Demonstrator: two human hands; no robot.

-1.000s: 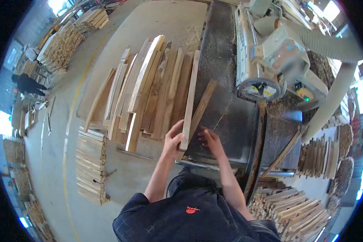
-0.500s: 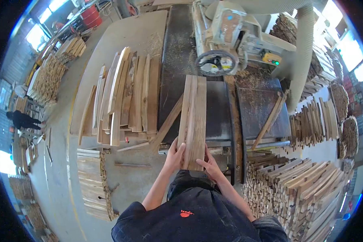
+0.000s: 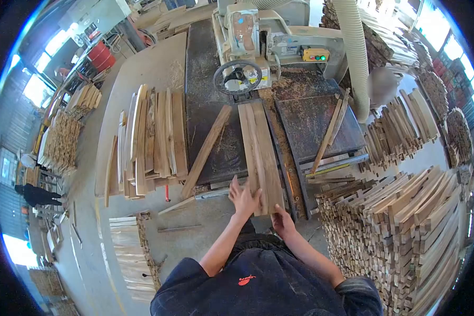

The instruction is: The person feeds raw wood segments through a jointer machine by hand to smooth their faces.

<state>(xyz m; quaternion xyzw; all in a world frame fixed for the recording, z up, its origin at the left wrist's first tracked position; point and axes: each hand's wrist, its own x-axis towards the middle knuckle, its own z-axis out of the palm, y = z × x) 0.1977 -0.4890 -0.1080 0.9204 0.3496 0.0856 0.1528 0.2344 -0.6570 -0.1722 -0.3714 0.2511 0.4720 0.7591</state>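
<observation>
A long wooden board [image 3: 262, 158] lies lengthwise on the dark machine table, its far end near the saw's handwheel [image 3: 237, 78] and its near end over the front edge. My left hand [image 3: 243, 200] is at the board's left edge near that end, fingers spread, thumb side close to or touching the wood. At the near right corner, my right hand [image 3: 283, 221] grips the board, with some fingers hidden under it. Left of the board, a narrow wooden strip [image 3: 208, 150] lies slantwise on the table.
Several boards [image 3: 152, 137] are piled on the left table. Two offcuts [image 3: 332, 131] lie on the right table section. A large stack of wood strips [image 3: 400, 226] stands at right, a smaller stack [image 3: 134, 253] at left. A hose [image 3: 355, 58] hangs right of the machine. A person [image 3: 39, 195] is far left.
The board has gone from being held up in both hands to lying on the table, shifted right and closer to the handwheel. My left fingers have spread off their grip. The view has turned.
</observation>
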